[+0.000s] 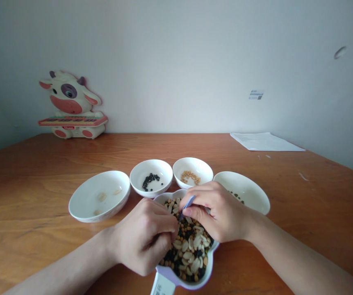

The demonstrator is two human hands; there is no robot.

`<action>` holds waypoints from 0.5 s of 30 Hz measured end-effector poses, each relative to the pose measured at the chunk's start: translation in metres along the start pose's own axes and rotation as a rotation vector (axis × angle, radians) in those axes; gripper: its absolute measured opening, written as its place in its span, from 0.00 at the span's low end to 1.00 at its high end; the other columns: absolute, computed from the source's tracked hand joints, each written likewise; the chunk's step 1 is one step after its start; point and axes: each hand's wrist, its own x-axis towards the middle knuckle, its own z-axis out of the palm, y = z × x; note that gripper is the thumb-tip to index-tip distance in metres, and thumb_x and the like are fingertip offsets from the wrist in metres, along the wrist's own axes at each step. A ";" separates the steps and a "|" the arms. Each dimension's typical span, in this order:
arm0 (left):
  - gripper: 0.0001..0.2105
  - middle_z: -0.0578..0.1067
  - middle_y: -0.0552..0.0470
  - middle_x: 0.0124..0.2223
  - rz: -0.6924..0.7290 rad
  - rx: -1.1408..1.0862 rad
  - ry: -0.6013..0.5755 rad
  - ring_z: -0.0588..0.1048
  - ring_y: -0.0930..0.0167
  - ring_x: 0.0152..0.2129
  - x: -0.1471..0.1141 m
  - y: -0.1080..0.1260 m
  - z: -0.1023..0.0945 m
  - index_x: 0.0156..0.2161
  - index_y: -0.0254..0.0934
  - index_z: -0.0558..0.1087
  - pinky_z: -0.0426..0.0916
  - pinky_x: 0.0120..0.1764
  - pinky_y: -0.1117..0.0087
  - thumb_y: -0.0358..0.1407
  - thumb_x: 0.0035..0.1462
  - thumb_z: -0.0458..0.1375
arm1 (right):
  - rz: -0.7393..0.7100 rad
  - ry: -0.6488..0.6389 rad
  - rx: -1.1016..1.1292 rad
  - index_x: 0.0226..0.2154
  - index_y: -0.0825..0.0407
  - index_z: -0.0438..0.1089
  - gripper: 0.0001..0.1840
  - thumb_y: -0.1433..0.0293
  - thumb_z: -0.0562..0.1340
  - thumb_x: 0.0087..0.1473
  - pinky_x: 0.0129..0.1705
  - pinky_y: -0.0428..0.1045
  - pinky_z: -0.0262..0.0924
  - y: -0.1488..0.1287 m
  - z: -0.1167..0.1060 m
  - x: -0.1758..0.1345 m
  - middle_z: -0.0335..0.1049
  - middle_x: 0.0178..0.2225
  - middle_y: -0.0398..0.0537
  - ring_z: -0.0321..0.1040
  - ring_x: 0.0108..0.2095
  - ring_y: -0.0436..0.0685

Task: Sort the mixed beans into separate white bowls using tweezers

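In front of me is a lobed white bowl with a lilac rim [209, 268], filled with mixed peanuts, black beans, yellow soybeans and small green beans. My right hand [215, 211] is over its far right side, closed on a slim purple tool [189, 202] whose lower end is down at the beans; its exact kind is unclear. Over the bowl's left side is my left hand [147, 237], fingers curled together, fingertips partly hidden near the tool's tip. Whatever those fingers hold, if anything, does not show.
Behind the lobed bowl, an arc of white bowls holds sorted pieces: a left bowl [84, 196] with a few peanuts, one with black beans [136, 172], one with soybeans [205, 168], and a right bowl [256, 192] with green beans. A cow toy [71, 106] and papers [265, 142] stand farther back.
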 end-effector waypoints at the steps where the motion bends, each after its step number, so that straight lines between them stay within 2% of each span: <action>1: 0.10 0.67 0.53 0.20 0.001 -0.003 -0.002 0.63 0.73 0.16 0.000 0.000 0.000 0.24 0.36 0.63 0.55 0.22 0.70 0.26 0.52 0.45 | -0.001 0.008 -0.002 0.29 0.56 0.72 0.10 0.77 0.57 0.58 0.29 0.47 0.61 0.000 0.000 0.000 0.74 0.26 0.48 0.68 0.26 0.52; 11: 0.09 0.66 0.53 0.20 0.004 -0.001 -0.005 0.63 0.73 0.17 -0.001 -0.002 0.001 0.24 0.36 0.62 0.56 0.22 0.70 0.26 0.52 0.45 | 0.002 -0.010 -0.019 0.29 0.57 0.72 0.10 0.77 0.58 0.58 0.31 0.48 0.63 0.002 0.004 -0.001 0.74 0.27 0.49 0.70 0.28 0.53; 15: 0.08 0.66 0.53 0.20 0.001 -0.003 -0.005 0.62 0.73 0.17 -0.002 -0.002 0.001 0.24 0.36 0.61 0.55 0.22 0.70 0.26 0.51 0.45 | -0.025 0.033 -0.006 0.30 0.56 0.72 0.09 0.76 0.57 0.58 0.30 0.47 0.63 0.001 0.002 0.000 0.75 0.27 0.49 0.70 0.27 0.52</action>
